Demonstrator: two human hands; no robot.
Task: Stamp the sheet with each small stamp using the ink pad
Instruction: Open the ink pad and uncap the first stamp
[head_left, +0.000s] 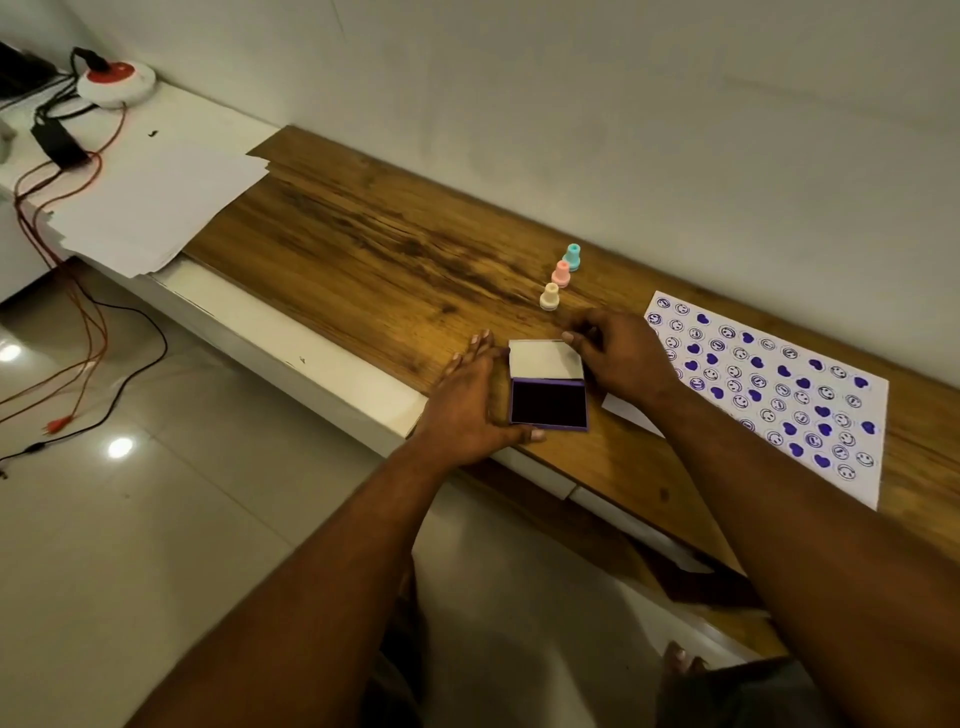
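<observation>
A purple ink pad (548, 404) lies near the front edge of the wooden desk (374, 249), its white-lined lid (545, 359) raised. My left hand (467, 402) grips the pad's left side, thumb at its front corner. My right hand (621, 356) holds the lid's right edge. Three small stamps stand in a row behind the pad: cream (549, 297), pink (561, 274) and teal (572, 257). To the right lies the white sheet (769, 387), covered with several purple hearts and smiley prints; my right hand and forearm hide its near-left corner.
A stack of blank white paper (150, 202) lies at the desk's left end. Behind it are a white and red round device (117, 83), a black adapter (57, 143) and cables trailing to the tiled floor (130, 493). A wall runs close behind the desk.
</observation>
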